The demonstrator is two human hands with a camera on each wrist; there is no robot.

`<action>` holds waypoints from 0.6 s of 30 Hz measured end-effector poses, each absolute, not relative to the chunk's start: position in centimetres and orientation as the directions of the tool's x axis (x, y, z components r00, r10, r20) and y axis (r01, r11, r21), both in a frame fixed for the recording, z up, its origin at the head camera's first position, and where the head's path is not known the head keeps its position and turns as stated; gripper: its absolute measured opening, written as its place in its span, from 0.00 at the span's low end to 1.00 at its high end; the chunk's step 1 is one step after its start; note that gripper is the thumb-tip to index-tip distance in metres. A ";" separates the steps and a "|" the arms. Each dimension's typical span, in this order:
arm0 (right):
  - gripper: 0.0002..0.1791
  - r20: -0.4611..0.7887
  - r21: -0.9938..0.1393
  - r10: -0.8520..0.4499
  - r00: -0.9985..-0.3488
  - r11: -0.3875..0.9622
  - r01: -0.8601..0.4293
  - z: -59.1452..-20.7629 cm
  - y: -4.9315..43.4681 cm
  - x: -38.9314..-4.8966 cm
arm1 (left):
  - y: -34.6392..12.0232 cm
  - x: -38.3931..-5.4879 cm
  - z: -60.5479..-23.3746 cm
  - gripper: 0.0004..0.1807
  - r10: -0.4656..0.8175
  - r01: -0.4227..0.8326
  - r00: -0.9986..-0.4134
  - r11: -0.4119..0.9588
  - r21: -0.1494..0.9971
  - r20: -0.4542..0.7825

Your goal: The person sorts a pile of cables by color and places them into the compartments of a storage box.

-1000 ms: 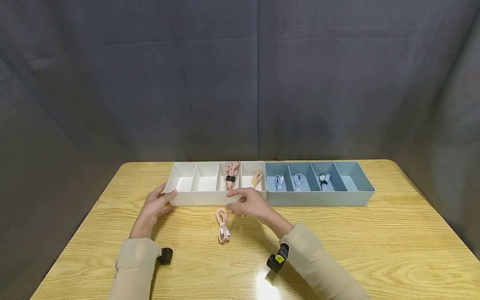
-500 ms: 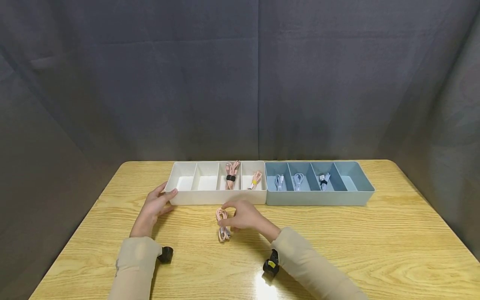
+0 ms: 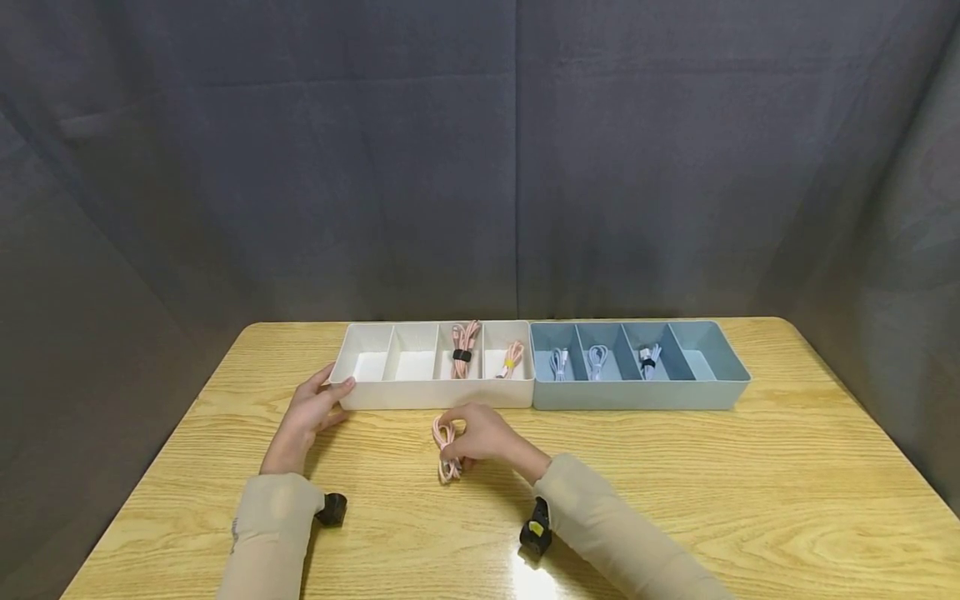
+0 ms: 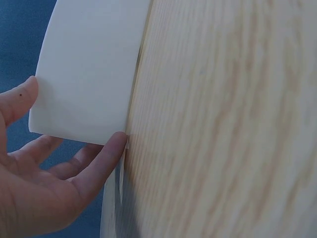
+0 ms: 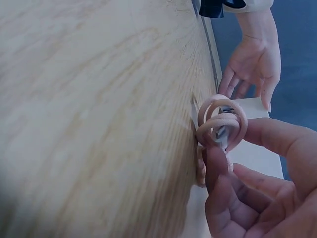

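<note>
A coiled pink charging cable (image 3: 440,431) lies on the wooden table in front of the white divided box (image 3: 420,395). My right hand (image 3: 486,434) pinches the coil between thumb and fingers; in the right wrist view the pink loops (image 5: 221,120) stick out past the fingertips, with metal plug parts showing inside. My left hand (image 3: 306,412) rests against the box's left end, thumb at the top rim. Seen from the left wrist, its fingers (image 4: 101,163) reach along that end to the lower corner, fairly straight.
In the white box lie a pink cable with a black strap (image 3: 462,354) and another with a yellow tie (image 3: 512,360). A blue divided box (image 3: 637,395) adjoins it on the right, holding pale blue cables (image 3: 597,361). A dark curtain (image 3: 517,167) hangs behind the table.
My right hand has come down and left from the white box's front edge to the pink cable and now pinches it. The left hand has stayed at the box's end.
</note>
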State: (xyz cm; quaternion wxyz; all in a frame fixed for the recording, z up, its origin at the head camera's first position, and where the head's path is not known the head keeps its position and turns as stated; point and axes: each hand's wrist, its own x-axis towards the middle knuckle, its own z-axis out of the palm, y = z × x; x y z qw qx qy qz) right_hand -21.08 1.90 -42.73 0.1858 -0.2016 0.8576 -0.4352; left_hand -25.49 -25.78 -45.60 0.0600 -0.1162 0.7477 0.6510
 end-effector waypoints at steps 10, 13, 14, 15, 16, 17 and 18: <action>0.27 -0.128 -0.909 -0.503 -0.855 0.404 -0.102 -43.2 2.3 -21.0 | -25.8 -25.6 -45.7 0.42 -0.108 -0.267 -0.961 0.139 0.954 -0.253; 0.28 -0.121 -0.915 -0.493 -0.862 0.391 -0.095 -43.1 2.4 -20.9 | -25.7 -25.5 -45.6 0.42 -0.109 -0.268 -0.961 0.143 0.953 -0.254; 0.29 -0.116 -0.917 -0.491 -0.864 0.387 -0.096 -43.0 2.4 -20.9 | -25.7 -25.5 -45.6 0.42 -0.110 -0.267 -0.961 0.146 0.953 -0.253; 0.29 -0.108 -0.917 -0.490 -0.865 0.385 -0.104 -43.0 2.4 -20.9 | -25.7 -25.4 -45.5 0.41 -0.110 -0.267 -0.961 0.149 0.952 -0.252; 0.29 -0.099 -0.918 -0.490 -0.866 0.382 -0.111 -42.9 2.4 -20.9 | -25.7 -25.4 -45.5 0.41 -0.109 -0.266 -0.962 0.151 0.952 -0.252; 0.29 -0.094 -0.921 -0.491 -0.866 0.374 -0.112 -42.7 2.5 -20.8 | -25.6 -25.3 -45.4 0.41 -0.109 -0.266 -0.962 0.153 0.952 -0.251; 0.29 -0.088 -0.923 -0.492 -0.866 0.368 -0.115 -42.6 2.5 -20.8 | -25.6 -25.2 -45.2 0.41 -0.109 -0.267 -0.962 0.156 0.951 -0.252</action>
